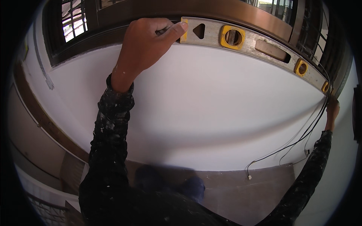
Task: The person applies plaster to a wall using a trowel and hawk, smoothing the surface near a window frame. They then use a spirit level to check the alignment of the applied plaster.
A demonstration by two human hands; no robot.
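Note:
A long aluminium spirit level [211, 35] with yellow-framed vials lies along the lower edge of the brown metal window frame [249, 14]. At its left end, my left hand [149, 43] is closed, with the thumb pressed on the yellow end cap and the fingers curled. My right hand [332, 110] is far to the right, closed at the level's other end. Black cables [315, 122] hang beside that hand, and its fingertips are partly hidden. Both arms wear dark sleeves spotted with pale specks.
A white wall [226, 101] fills the space below the window. The cables run down to a small pale connector [249, 177] near the brownish floor [245, 196]. Brown trim [49, 126] borders a panel at left. My legs [169, 184] are close to the wall.

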